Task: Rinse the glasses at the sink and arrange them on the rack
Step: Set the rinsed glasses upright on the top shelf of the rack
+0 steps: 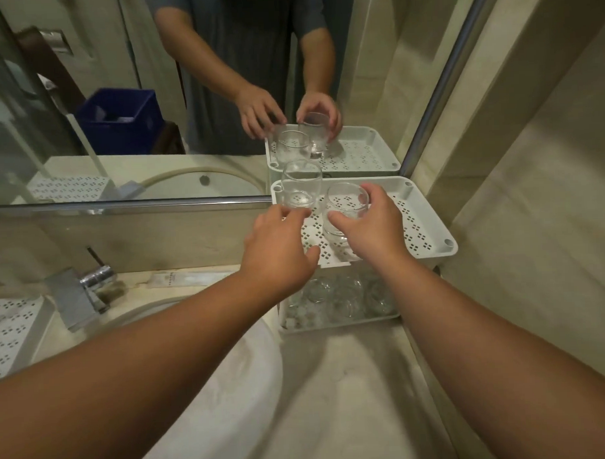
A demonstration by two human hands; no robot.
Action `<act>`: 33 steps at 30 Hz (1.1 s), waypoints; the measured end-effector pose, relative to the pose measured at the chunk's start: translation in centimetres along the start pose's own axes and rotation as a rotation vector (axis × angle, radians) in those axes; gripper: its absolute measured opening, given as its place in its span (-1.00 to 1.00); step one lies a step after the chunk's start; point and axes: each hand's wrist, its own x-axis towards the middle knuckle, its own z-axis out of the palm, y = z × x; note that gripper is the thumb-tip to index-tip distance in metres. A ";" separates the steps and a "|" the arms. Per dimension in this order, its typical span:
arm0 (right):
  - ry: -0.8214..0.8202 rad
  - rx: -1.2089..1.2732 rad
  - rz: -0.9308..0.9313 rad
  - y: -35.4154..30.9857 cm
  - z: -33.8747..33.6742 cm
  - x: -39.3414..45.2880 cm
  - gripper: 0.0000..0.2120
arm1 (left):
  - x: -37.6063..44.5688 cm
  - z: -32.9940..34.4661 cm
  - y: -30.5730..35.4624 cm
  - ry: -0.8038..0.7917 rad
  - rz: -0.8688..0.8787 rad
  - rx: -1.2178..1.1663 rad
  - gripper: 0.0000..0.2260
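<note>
Over the rack (pixel 427 221), right hand (pixel 373 223) grips a glass (pixel 345 210); left hand (pixel 278 250) spread, unladen.

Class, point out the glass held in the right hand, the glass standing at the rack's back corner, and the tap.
Held glass (pixel 345 210), head view, its near wall.
Back corner glass (pixel 301 186), head view, its side wall.
Tap (pixel 80 293), head view, its square spout.

The rack (pixel 428 225) stands at the counter's (pixel 351 382) back right corner against the mirror (pixel 118 98), right of the sink (pixel 224 386). Two glasses (pixel 301 188) stand at its upper tray's back left; more glasses (pixel 344 296) fill the lower tray. The faucet (pixel 87 291) sits behind the sink.
</note>
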 end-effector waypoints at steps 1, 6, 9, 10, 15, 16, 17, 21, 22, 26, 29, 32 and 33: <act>-0.005 0.011 0.018 0.3 0.1 0.4 -0.26 | 0.0 0.2 -0.1 0.000 -0.016 -0.001 -0.47; -0.028 0.031 0.046 0.9 0.5 1.7 -0.27 | -0.2 0.8 -0.6 -0.001 -0.080 -0.093 -0.51; -0.039 0.040 0.053 0.9 0.4 1.5 -0.19 | -0.3 1.1 -1.1 0.002 -0.114 -0.202 -0.51; -0.026 0.043 0.045 0.8 0.3 1.1 -0.17 | -0.3 1.2 -1.2 0.011 -0.116 -0.227 -0.51; 0.156 0.128 -0.140 -0.1 -0.2 -2.7 -0.37 | -0.9 1.8 -1.7 0.091 -0.142 -0.358 -0.58; 0.198 0.142 -0.195 -0.2 -0.4 -3.7 -0.43 | -1.2 1.9 -1.9 0.098 -0.155 -0.389 -0.57; 0.236 0.153 -0.250 -0.3 -0.5 -4.7 -0.50 | -1.5 2.0 -2.1 0.102 -0.170 -0.424 -0.57; 0.299 0.183 -0.439 0.6 -0.2 -8.2 -0.74 | -3.1 3.2 -3.2 0.144 -0.308 -0.597 -0.59; 0.288 0.184 -0.463 1.0 0.1 -9.1 -0.78 | -3.5 3.6 -3.5 0.142 -0.375 -0.638 -0.59; 0.162 0.177 -0.425 3.2 2.3 -12.7 -0.83 | -5.2 5.3 -5.1 0.098 -0.529 -0.698 -0.60; -0.082 0.173 -0.231 4.9 5.0 -14.8 -0.77 | -6.0 6.4 -6.1 0.051 -0.571 -0.682 -0.60; -0.289 0.025 -0.101 6.2 7.3 -14.8 -0.66 | -6.3 7.4 -6.6 -0.015 -0.633 -0.685 -0.57; -0.336 -0.023 -0.073 6.4 7.9 -14.3 -0.61 | -6.4 7.6 -6.7 -0.032 -0.648 -0.702 -0.57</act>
